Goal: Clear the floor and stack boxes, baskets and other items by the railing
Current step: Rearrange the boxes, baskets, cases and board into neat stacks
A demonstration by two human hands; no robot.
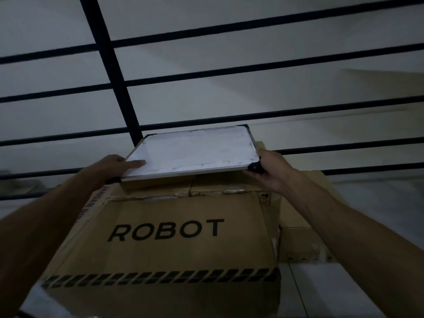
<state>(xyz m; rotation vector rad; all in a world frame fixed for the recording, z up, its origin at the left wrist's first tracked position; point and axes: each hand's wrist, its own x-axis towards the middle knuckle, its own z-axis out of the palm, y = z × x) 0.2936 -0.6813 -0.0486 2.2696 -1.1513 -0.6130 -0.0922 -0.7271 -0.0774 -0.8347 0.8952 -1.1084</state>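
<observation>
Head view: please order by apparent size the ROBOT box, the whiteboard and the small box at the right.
1. ROBOT box, though it is also nearest the camera.
2. Whiteboard.
3. Small box, partly hidden by the right arm.

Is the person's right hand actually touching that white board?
Touching. The head view shows the right hand gripping the near right corner of the white board, thumb on top and fingers curled beneath the black corner piece.
</observation>
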